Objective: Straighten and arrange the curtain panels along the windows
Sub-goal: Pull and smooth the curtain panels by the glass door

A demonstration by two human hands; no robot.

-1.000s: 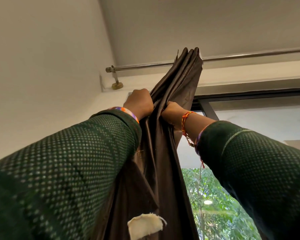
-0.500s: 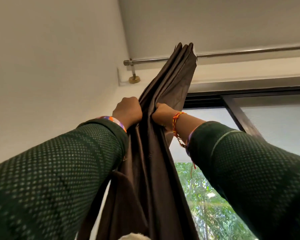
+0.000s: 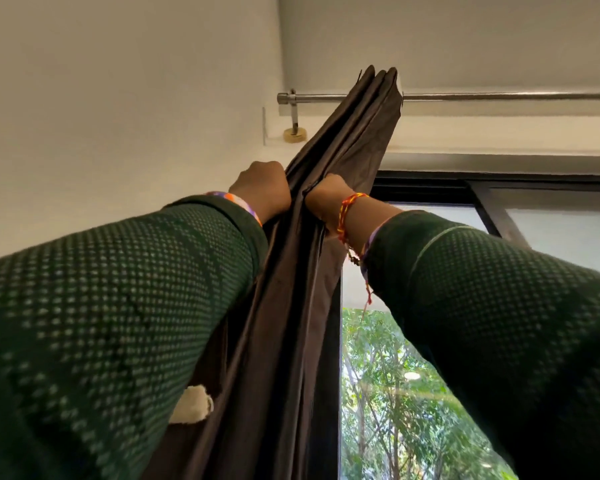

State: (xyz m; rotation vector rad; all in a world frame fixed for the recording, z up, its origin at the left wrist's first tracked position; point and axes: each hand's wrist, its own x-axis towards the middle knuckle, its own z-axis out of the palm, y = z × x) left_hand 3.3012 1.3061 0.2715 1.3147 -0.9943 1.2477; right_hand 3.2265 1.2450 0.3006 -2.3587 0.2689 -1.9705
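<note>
A dark brown curtain panel (image 3: 347,140) hangs bunched into tight folds from a metal rod (image 3: 499,96) near the ceiling. Both my arms reach up in green patterned sleeves. My left hand (image 3: 262,187) grips the left side of the folded fabric in a fist. My right hand (image 3: 326,199) grips the right side of the same bundle, a red and yellow thread tied round its wrist. The curtain's lower length falls between my forearms, and a white patch (image 3: 193,405) shows on it at the lower left.
The rod's left end sits on a bracket (image 3: 294,128) fixed to the white wall close to the corner. A black window frame (image 3: 482,188) runs to the right, with green trees (image 3: 406,393) outside. The ceiling is just above the rod.
The view has swung left, so the rod and corner now sit further right in frame. Both hands keep the same grip on the curtain; the folds hang straighter.
</note>
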